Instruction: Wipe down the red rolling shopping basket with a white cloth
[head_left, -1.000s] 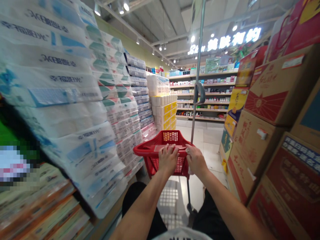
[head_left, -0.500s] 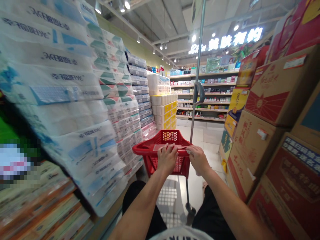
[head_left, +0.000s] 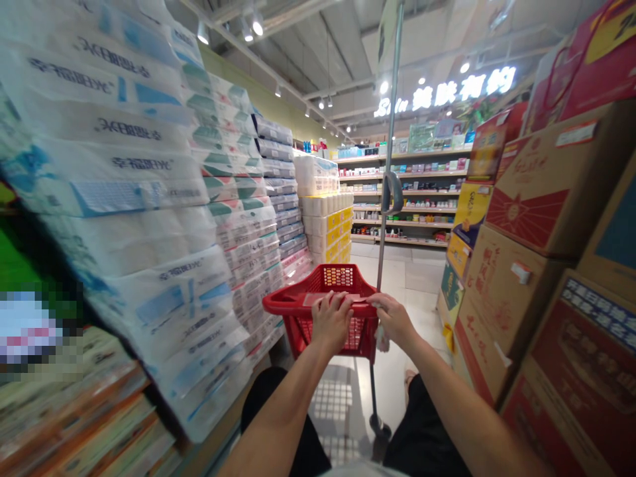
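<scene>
A red plastic shopping cart basket (head_left: 293,324) stands in front of me, with perforated walls and a wide rim. My left hand (head_left: 332,321) is closed over the near rim, its fingers curled across the top. At the rim's right corner, my right hand (head_left: 395,317) has its fingertips against the edge, and its other fingers are curled. Something white and crumpled, like a tissue (head_left: 382,339), hangs from beneath that hand. A flat pinkish strip (head_left: 318,299) lies along the rim between the hands. Beside the basket's right corner rises a thin metal pole (head_left: 381,255) with a grey loop (head_left: 392,192).
Tall stacks of wrapped tissue packs (head_left: 144,165) line the left side. Cardboard cartons (head_left: 541,192) are piled on the right. Ahead, the pale floor (head_left: 422,278) leads to shelves (head_left: 412,175) of small goods under a lit sign.
The view has tilted slightly, and surroundings sit a little lower. My right hand has turned a little, and the white tissue now hangs below its fingers. My left hand stays on the rim.
</scene>
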A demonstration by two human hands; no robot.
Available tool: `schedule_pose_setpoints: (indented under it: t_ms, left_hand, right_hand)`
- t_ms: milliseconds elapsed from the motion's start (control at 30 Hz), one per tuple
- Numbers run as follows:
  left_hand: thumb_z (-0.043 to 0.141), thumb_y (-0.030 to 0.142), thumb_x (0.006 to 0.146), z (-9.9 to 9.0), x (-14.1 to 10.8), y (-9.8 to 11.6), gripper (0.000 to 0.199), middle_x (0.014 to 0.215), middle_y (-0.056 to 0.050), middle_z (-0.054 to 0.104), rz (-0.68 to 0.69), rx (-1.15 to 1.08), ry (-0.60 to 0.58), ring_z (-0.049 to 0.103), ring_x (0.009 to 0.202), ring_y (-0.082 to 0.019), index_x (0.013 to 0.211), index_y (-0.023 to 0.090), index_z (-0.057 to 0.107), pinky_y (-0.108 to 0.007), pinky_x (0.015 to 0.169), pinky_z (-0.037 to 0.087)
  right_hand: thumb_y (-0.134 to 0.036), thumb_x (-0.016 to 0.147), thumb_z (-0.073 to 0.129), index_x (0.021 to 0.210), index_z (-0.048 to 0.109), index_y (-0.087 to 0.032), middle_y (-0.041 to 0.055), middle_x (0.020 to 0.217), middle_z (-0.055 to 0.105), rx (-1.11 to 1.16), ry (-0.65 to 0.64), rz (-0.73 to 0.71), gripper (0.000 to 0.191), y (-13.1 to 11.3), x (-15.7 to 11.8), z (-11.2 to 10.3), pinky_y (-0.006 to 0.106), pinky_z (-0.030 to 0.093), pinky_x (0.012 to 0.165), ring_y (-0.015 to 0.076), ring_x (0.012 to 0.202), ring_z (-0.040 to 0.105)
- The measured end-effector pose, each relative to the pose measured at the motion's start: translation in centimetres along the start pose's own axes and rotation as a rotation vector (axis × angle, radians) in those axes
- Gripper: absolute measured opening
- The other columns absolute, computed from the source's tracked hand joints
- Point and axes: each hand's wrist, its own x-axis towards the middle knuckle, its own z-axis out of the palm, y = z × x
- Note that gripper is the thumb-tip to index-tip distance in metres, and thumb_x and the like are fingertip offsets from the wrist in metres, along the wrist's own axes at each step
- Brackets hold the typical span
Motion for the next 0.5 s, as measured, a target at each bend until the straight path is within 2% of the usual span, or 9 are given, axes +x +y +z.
schedule_pose_setpoints:
  t_ms: [100, 333, 500]
  left_hand:
    - [0.04, 0.034, 0.095, -0.1, 0.0, -0.1, 0.029, 0.136, 0.002, 0.053, 0.0, 0.002, -0.01, 0.04, 0.126, -0.026, 0.12, 0.034, 0.055, -0.049, 0.099, 0.031]
    - [0.042, 0.034, 0.095, 0.1, 0.1, 0.0, 0.027, 0.136, 0.002, 0.053, -0.009, -0.011, -0.009, 0.04, 0.126, -0.025, 0.119, 0.035, 0.055, -0.048, 0.099, 0.031]
    - [0.042, 0.034, 0.095, 0.1, 0.1, 0.2, 0.027, 0.135, 0.002, 0.054, -0.011, -0.016, -0.003, 0.041, 0.126, -0.025, 0.118, 0.035, 0.055, -0.047, 0.099, 0.031]
  right_hand:
    - [-0.012, 0.071, 0.041, 0.089, 0.07, -0.022, 0.0032, 0.097, 0.069, 0.063, -0.057, -0.013, 0.035, -0.6, -0.1, -0.2, 0.034, 0.049, 0.087, 0.018, 0.092, 0.063]
    - [-0.016, 0.072, 0.044, 0.083, 0.069, -0.022, 0.0024, 0.09, 0.07, 0.125, -0.046, 0.05, 0.029, 1.1, 0.3, -0.7, 0.034, 0.05, 0.084, 0.0187, 0.087, 0.064]
    - [-0.022, 0.068, 0.045, 0.081, 0.071, -0.021, 0.0028, 0.088, 0.071, 0.263, -0.029, 0.207, 0.028, 2.0, 0.8, -0.8, 0.035, 0.049, 0.083, 0.0207, 0.086, 0.064]
